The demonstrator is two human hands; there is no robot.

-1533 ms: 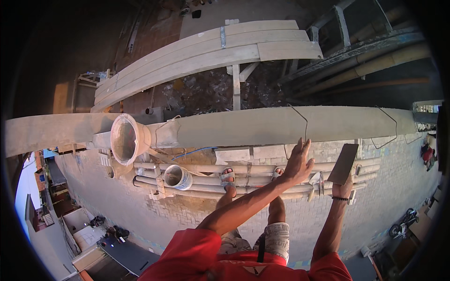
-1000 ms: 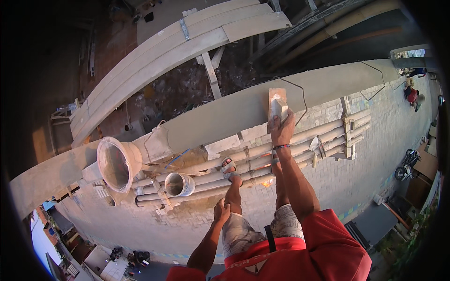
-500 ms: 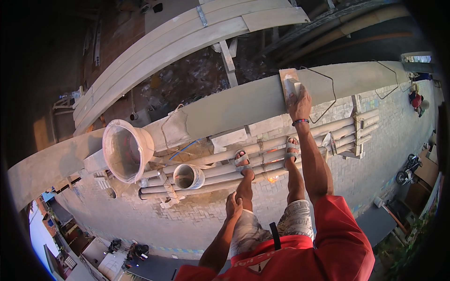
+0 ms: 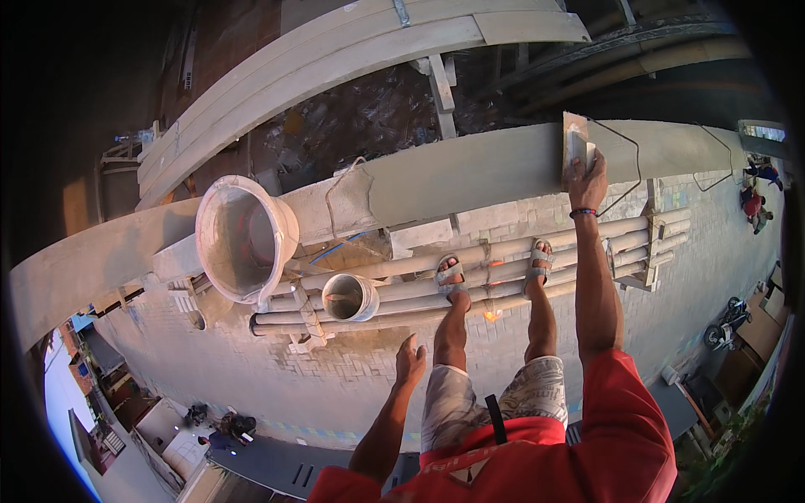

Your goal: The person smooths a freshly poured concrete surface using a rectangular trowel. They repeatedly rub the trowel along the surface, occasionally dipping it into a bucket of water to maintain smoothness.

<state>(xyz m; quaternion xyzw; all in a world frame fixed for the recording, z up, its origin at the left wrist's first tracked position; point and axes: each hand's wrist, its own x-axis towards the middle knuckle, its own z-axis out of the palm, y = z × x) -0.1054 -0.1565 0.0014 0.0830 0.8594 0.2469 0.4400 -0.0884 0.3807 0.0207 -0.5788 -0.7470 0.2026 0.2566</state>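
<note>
Since half a second ago the right arm has stretched a little further out along the ledge, while the left hand hangs lower and looser than before. Furthest left, a big pale plastic bucket (image 4: 245, 239) sits tilted against the grey plastered ledge (image 4: 470, 172), with a smaller white tub (image 4: 350, 297) resting on the pale scaffold pipes (image 4: 402, 289) beside it. Next comes the left hand (image 4: 409, 360), open, fingers slack, gripping nothing. Two sandalled feet stand on the pipes. Over at the right, the right hand (image 4: 587, 174) clasps a flat rectangular plastering float (image 4: 575, 144), pressed against the ledge face.
</note>
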